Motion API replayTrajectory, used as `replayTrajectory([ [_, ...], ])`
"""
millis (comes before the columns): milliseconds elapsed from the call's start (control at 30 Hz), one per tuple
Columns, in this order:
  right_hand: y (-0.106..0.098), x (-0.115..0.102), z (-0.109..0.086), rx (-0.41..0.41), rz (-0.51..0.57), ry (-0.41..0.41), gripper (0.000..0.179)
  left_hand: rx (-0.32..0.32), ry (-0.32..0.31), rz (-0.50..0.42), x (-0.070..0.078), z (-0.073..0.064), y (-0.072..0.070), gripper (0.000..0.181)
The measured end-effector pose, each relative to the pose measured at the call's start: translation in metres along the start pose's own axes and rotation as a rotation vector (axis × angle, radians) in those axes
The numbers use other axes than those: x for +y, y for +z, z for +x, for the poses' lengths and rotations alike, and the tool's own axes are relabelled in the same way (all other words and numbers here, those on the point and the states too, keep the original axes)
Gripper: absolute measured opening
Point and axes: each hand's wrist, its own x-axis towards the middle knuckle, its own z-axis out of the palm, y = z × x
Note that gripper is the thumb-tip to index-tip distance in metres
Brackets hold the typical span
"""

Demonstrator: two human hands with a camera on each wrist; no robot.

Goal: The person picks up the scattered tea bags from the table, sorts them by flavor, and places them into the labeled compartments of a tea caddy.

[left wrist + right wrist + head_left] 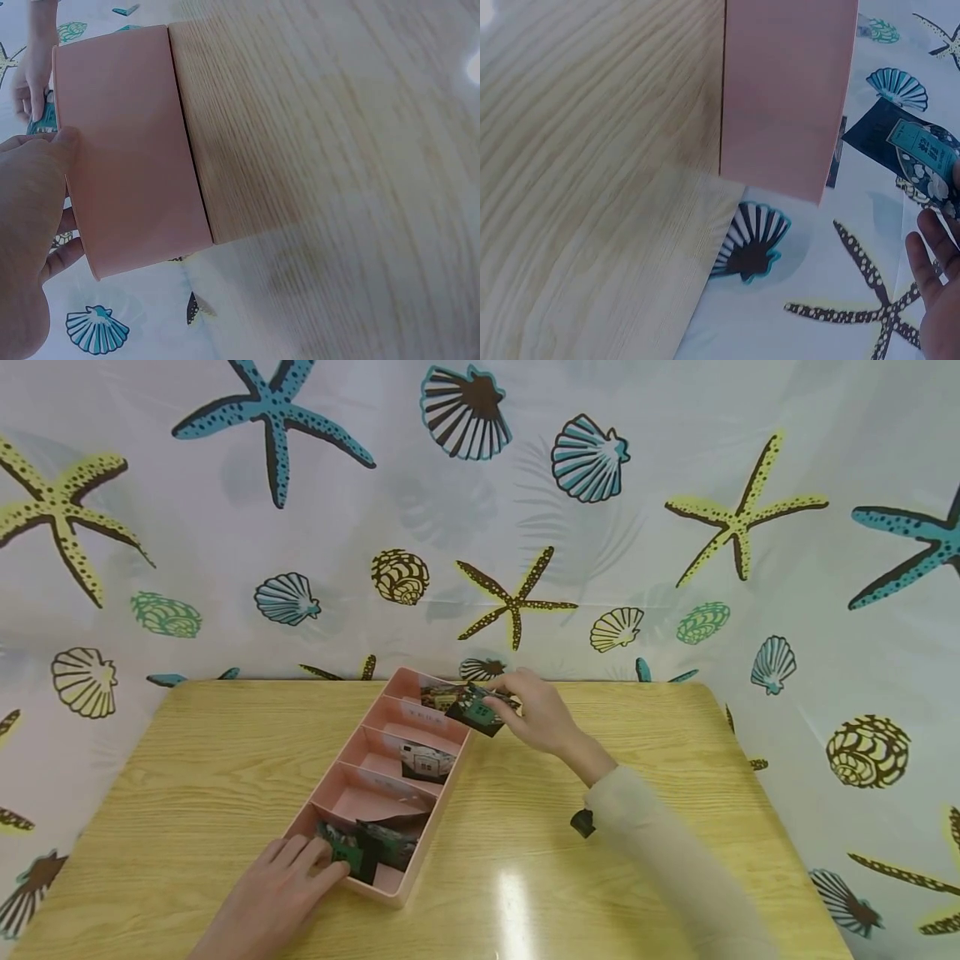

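Observation:
A pink divided box (405, 885) stands on the table, its compartments in a row away from me. My left hand (281, 877) reaches over its near left corner, finger and thumb round a green-and-black packet (347, 853) in the nearest compartment. The left thumb (67, 141) lies at the box rim in the left wrist view. My right hand (536, 710) pinches another dark packet with a green label (480, 712) over the right rim, by the far compartments. The label (922, 146) also shows in the right wrist view.
Another dark packet (393, 843) leans in the nearest compartment. A grey-white packet (426, 762) stands in the middle one, and a brown-yellow packet (442, 697) in the farthest. A small black object (582, 822) is by the right sleeve. A patterned cloth (525, 527) hangs behind the table.

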Motion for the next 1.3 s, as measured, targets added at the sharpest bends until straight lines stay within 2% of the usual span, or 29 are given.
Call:
replayTrajectory([
  [233, 0.016, -0.017, 0.02, -0.008, 0.029, -0.023, 0.021, -0.019, 0.0, -0.003, 0.001, -0.001, -0.002, 0.026],
  [333, 0.023, -0.022, 0.026, -0.037, 0.034, -0.011, 0.022, -0.011, 0.004, -0.001, 0.001, 0.0, -0.002, 0.025],
  [500, 0.04, -0.023, 0.03, -0.15, 0.0, 0.026, 0.024, 0.003, 0.009, -0.008, 0.003, -0.001, 0.0, 0.032],
  [633, 0.053, -0.023, 0.029, -0.239, -0.072, 0.015, 0.026, 0.009, 0.017, -0.01, 0.003, -0.001, 0.0, 0.042],
  [800, 0.063, -0.026, 0.027, -0.319, -0.129, -0.006, 0.028, 0.019, 0.024, 0.008, 0.002, -0.002, 0.0, 0.038],
  [967, 0.066, -0.026, 0.025, -0.334, -0.135, -0.027, 0.027, 0.027, 0.025, 0.001, 0.001, -0.002, 0.001, 0.031],
  [1067, 0.064, -0.023, 0.021, -0.322, -0.152, -0.01, 0.028, 0.056, 0.018, -0.021, 0.001, -0.001, 0.002, 0.013],
  [1233, 0.052, -0.02, 0.013, -0.309, -0.17, 0.023, 0.033, 0.085, -0.023, -0.075, -0.002, 0.003, 0.0, 0.041],
  [1300, 0.045, -0.02, 0.008, -0.296, -0.172, 0.028, 0.036, 0.067, -0.047, -0.092, -0.003, 0.004, -0.003, 0.035],
])
